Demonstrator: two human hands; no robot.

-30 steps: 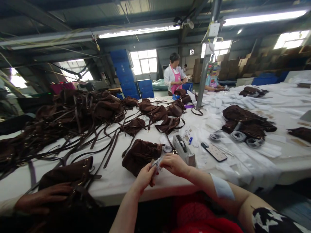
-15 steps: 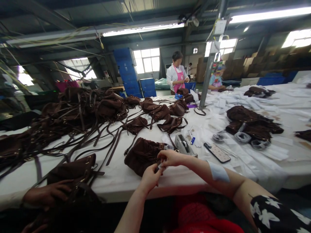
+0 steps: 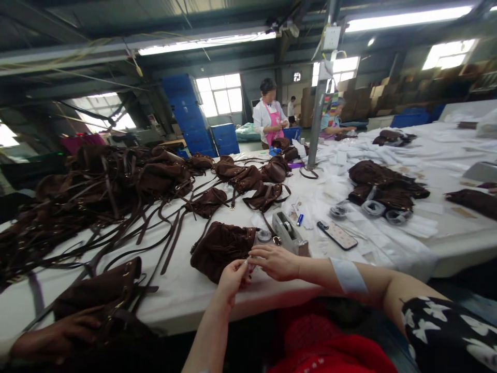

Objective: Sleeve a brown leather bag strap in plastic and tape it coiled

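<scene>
In front of me a dark brown drawstring bag lies on the white-covered table, its gathered opening turned to the right. At its near right side, my left hand is closed in a pinch, thumb and finger meeting the fingertips of my other hand. My right hand reaches across from the right, its fingers bent and pressed together there. Whatever they grip is too small and too covered to name. Just behind my right hand stands a grey tape dispenser, with a roll of clear tape beside the bag.
A phone and a small blue object lie to the right. Brown bags with long straps heap up on the left. Another person's hand rests on a bag at lower left. A metal post rises behind; co-workers are beyond.
My view has swung slightly right, so things sit further left. My hands stay together beside the bag; the right hand's fingers now lie flatter over the left fingertips.
</scene>
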